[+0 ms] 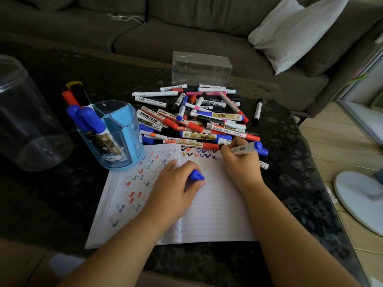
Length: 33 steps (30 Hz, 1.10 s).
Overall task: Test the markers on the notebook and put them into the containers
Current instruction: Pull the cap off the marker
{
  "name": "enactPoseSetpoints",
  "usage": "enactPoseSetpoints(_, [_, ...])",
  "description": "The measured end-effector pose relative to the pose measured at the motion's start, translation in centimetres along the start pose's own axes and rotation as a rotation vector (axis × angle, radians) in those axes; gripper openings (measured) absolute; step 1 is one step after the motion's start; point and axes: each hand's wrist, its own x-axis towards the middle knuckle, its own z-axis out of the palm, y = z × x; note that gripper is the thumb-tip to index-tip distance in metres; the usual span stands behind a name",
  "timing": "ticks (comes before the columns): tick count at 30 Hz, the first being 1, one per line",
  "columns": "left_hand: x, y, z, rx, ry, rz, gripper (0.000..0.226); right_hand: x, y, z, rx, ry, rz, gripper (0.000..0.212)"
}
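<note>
This is a living room in a home. A big gray sofa (186, 27) with a white pillow (290, 32) sits behind the dark counter (290, 183). The floor (335, 141) is light wood.

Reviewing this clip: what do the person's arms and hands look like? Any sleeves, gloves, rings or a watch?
Both forearms are bare right down to the bottom of the picture, with no sleeves showing. The left hand and the right hand have no gloves, and no ring, watch or bracelet can be seen on them.
</note>
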Motion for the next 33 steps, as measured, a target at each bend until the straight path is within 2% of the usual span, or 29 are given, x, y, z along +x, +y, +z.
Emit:
enactPoseSetpoints(8, [0.0,-0.2,0.0,-0.004,-0.010,0.002,0.019,-0.1,-0.1,-0.2,0.047,0.060,0.067,0.027])
enactPoseSetpoints(13, [0.1,-0.6,0.3,-0.027,0.008,0.060,0.010,-0.3,-1.2,-0.7,0.184,0.082,0.220,0.018])
enactPoseSetpoints(15, [0.2,-1.0,0.3,-0.082,0.036,0.026,0.006,-0.6,-1.6,-1.1,0.237,0.067,0.258,0.017])
enactPoseSetpoints(18, [0.4,-0.9,-0.4,-0.253,0.048,-0.100,0.008,-1.7,-2.8,-2.3,0.349,-0.031,0.215,0.017])
enactPoseSetpoints(20, [0.6,-0.2,-1.4,-0.425,0.044,-0.255,0.013,-2.8,-4.0,-3.3,0.420,-0.110,0.184,0.018])
enactPoseSetpoints(23, [0.5,1.3,-3.3,-0.632,0.051,-0.413,0.015,-4.9,-6.0,-4.7,0.462,-0.139,0.153,0.022])
enactPoseSetpoints(29, [-2.8,4.7,-6.5,-0.802,0.026,-0.370,0.015,-8.3,-9.9,-6.4,0.506,-0.190,0.082,0.021])
enactPoseSetpoints(33, [-4.3,5.8,-8.0,-0.807,0.032,-0.353,0.015,-10.2,-11.6,-6.6,0.457,-0.251,0.036,0.019])
